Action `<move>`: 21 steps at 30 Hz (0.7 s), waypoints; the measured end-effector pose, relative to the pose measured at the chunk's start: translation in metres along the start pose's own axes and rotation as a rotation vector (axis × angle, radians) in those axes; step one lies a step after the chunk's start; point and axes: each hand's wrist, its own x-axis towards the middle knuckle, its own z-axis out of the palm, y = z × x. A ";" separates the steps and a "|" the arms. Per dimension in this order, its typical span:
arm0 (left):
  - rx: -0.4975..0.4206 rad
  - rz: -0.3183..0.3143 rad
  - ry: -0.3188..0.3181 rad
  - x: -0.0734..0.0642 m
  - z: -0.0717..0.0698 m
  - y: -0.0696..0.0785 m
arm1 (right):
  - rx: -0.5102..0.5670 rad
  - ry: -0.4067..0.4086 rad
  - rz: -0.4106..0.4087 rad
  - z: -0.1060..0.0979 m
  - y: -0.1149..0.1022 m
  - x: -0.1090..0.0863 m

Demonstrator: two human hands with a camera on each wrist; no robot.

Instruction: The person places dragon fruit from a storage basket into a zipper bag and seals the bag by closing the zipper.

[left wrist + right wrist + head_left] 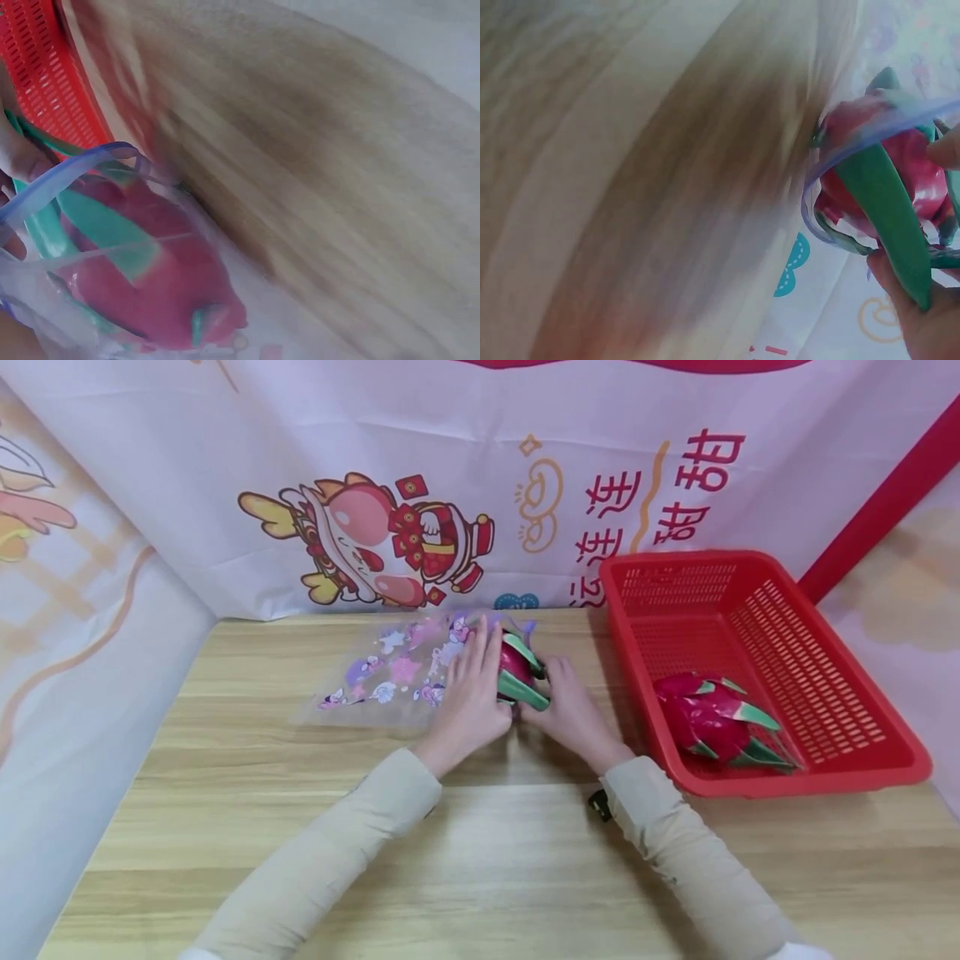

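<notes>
A red dragon fruit [519,662] with long green leaf tips lies partly inside a clear zip bag [397,670] printed with pink and purple figures. My left hand [474,677] lies over the bag's mouth with straight fingers against the fruit's side. At the leafy end, my right hand [564,703] grips the dragon fruit; part of its grasp is hidden behind the leaves. In the left wrist view, the fruit's body [150,285] shows through the plastic. The bag's blue rim [855,146] crosses over the fruit in the right wrist view.
A red slotted basket [825,781] stands on the right of the wooden table [480,877], with another dragon fruit [712,718] inside it. A printed white cloth [555,410] hangs behind the table, and more cloth [60,635] borders the left side.
</notes>
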 end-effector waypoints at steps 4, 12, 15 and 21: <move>0.007 -0.020 0.003 -0.001 0.001 -0.004 | 0.029 -0.004 0.087 -0.003 0.004 0.001; 0.013 -0.040 -0.017 0.000 0.002 -0.007 | 0.090 -0.037 0.131 -0.004 0.003 0.004; 0.010 -0.060 -0.037 0.000 0.001 -0.006 | 0.134 -0.042 0.123 -0.003 0.004 0.005; -0.032 -0.076 -0.028 -0.002 0.000 -0.004 | 0.213 -0.031 0.083 -0.001 0.005 0.007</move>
